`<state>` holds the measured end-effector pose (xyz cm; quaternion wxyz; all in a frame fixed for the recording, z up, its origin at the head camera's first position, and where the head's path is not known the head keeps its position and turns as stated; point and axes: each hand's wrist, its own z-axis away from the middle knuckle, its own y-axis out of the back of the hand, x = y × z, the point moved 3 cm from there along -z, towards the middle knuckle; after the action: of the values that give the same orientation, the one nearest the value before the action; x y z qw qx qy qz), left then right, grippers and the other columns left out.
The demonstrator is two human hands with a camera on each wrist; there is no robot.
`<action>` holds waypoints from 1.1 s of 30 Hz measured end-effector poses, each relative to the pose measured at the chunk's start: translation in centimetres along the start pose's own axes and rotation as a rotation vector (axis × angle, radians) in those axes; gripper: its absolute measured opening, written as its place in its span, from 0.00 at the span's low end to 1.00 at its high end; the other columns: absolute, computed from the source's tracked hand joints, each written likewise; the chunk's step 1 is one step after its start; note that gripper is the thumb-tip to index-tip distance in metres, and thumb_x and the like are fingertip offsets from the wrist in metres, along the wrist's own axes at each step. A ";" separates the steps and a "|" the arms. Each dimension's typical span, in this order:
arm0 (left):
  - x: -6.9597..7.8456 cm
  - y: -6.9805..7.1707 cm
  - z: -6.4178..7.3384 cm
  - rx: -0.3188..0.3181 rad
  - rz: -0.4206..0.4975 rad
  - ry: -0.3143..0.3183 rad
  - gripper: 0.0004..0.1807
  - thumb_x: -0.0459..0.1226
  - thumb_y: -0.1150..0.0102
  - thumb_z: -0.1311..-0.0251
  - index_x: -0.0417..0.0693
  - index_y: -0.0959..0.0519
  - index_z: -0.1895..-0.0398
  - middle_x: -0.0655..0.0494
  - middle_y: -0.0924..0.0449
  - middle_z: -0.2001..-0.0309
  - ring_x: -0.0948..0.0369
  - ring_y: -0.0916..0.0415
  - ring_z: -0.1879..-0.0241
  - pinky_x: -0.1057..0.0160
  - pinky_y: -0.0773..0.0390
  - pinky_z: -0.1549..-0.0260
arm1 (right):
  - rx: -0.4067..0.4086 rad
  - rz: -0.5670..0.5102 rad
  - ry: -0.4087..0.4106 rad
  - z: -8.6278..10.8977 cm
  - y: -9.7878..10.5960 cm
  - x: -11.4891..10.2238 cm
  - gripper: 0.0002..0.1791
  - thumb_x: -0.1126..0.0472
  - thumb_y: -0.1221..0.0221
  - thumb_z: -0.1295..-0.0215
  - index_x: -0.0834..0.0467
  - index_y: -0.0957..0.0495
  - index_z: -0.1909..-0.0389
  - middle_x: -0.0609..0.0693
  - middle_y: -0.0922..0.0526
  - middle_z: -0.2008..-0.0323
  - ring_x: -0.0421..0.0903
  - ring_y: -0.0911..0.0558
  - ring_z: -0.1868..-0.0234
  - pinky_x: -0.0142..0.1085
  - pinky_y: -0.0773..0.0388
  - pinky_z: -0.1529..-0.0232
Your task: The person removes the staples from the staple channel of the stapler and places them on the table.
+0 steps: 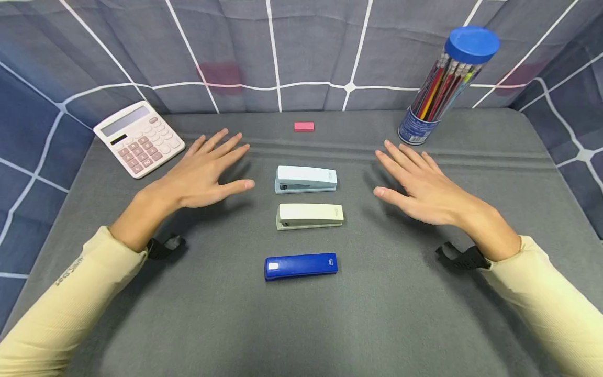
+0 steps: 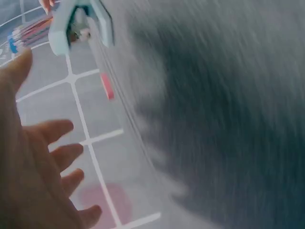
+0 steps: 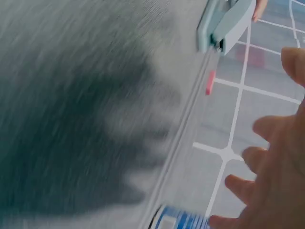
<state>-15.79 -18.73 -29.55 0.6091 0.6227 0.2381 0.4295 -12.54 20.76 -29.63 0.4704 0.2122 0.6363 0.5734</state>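
The left hand (image 1: 202,174) and right hand (image 1: 422,188), fingers spread, hold nothing. Between them the oblong pale-blue plastic stapler (image 1: 307,179) lies just beyond the oblong cream plastic stapler (image 1: 311,213), long axis running roughly hand to hand, the left nearer.

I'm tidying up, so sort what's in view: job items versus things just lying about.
Likely the job, between left hand and right hand:
light blue stapler
cream stapler
dark blue stapler

Probably just lying about:
small pink block
calculator
pencil tub
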 end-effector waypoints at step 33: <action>3.4 -4.8 -4.7 -0.025 0.560 0.057 0.23 0.37 0.29 0.43 0.40 0.20 0.44 0.44 0.27 0.37 0.45 0.41 0.33 0.41 0.48 0.35 | 0.018 -0.452 0.216 -11.8 -2.4 -12.1 0.17 0.63 0.36 0.36 0.59 0.18 0.47 0.48 0.17 0.49 0.44 0.25 0.49 0.38 0.32 0.46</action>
<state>-16.79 -12.62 -33.83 0.4675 0.6443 0.0684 0.6014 -16.17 4.16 -28.75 0.5143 0.0062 0.7191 0.4672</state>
